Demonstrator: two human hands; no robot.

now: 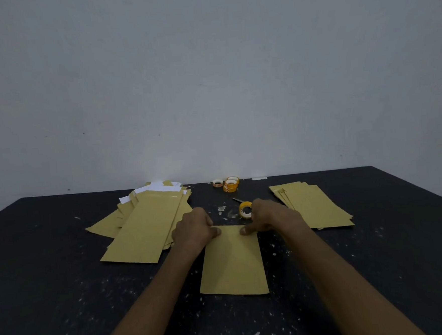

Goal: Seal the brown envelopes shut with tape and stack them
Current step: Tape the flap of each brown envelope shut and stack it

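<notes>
The brown envelope (233, 260) lies flat between the forearms, its far edge pinched by the left hand (193, 229) and the right hand (268, 217); thin, light and floppy, it probably handles best held near that edge's corners.

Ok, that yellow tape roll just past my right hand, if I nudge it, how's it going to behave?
The yellow tape roll seems to stand on its edge, hole facing you, so a nudge would probably roll or topple it. It looks small and hollow, so likely light.
</notes>
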